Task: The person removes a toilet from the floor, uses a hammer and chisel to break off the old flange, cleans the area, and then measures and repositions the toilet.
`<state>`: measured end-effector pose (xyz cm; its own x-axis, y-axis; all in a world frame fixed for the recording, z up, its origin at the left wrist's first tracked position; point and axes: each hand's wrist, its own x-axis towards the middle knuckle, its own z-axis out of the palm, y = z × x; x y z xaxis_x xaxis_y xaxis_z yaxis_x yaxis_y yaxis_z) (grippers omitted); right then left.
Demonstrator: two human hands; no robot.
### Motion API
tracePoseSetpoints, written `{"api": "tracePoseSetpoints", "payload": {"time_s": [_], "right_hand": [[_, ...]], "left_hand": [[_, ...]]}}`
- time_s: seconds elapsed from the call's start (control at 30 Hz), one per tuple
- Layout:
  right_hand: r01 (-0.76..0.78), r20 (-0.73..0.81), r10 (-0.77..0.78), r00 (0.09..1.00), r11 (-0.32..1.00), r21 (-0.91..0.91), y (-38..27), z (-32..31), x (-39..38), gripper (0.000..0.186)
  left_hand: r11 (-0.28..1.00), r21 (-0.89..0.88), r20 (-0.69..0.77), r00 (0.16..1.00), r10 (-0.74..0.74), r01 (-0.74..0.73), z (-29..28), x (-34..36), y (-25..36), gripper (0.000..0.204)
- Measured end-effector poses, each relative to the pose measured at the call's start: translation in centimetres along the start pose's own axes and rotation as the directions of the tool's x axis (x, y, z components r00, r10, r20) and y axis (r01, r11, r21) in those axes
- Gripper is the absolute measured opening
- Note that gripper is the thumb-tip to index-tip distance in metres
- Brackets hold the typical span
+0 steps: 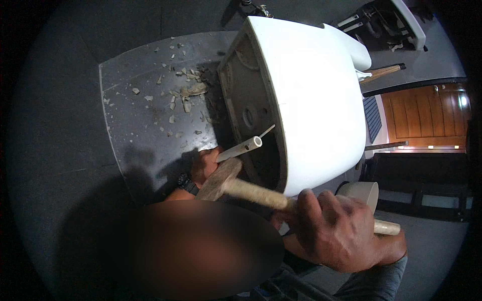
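Observation:
A white ceramic toilet (pixel 321 100) lies tipped over, its hollow, rough-edged underside (pixel 243 95) turned to the left. My left hand (pixel 203 165), with a black watch at the wrist, is closed round a pale metal tube (pixel 240 149) that has a hole near its end. A thin rod (pixel 267 131) shows just beyond the tube, beside the toilet's base rim. In my right hand (pixel 336 226) is a hammer (pixel 258 194), gripped by its light wooden handle. The hammer's head is close to the tube and my left wrist; whether it touches is unclear.
Broken whitish chips (pixel 188 93) lie scattered on the grey floor tile (pixel 133 113) left of the toilet. A pale round container (pixel 369 194) stands at the right. Farther off are a wooden-handled tool (pixel 384 72) and a wooden door (pixel 422 118). A blurred patch covers the lower middle.

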<state>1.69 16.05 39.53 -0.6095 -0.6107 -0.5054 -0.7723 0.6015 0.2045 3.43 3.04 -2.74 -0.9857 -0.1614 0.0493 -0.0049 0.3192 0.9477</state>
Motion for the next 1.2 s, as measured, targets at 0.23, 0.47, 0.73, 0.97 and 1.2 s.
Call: {"api": "tracePoseSetpoints", "payload": {"time_s": [0.23,0.47,0.73,0.97,1.2], "right_hand": [[-0.055,0.066,0.055,0.996,0.998,0.008,1.7,0.4,0.0,0.044],[0.009,0.1,-0.025,0.995,0.988,0.155,1.8,0.9,-1.9,0.047],[-0.002,0.115,-0.017,0.993,0.987,0.163,2.3,1.4,-1.9,0.033],[-0.046,0.183,0.007,0.983,0.977,0.21,2.4,1.8,-1.4,0.03],[-0.003,0.142,-0.025,0.99,0.98,0.198,2.4,1.8,-1.2,0.031]], "left_hand": [[0.974,0.068,-0.071,0.973,0.22,-0.215,-1.5,1.5,2.6,0.038],[0.985,-0.103,-0.091,0.987,0.129,-0.138,-1.3,-0.4,1.0,0.068],[0.964,0.01,-0.136,0.955,0.264,-0.265,-2.0,0.6,1.8,0.063],[0.955,0.01,-0.111,0.949,0.295,-0.296,-1.6,0.9,2.8,0.062],[0.959,-0.025,-0.116,0.954,0.277,-0.282,-1.5,0.8,3.0,0.064]]}}
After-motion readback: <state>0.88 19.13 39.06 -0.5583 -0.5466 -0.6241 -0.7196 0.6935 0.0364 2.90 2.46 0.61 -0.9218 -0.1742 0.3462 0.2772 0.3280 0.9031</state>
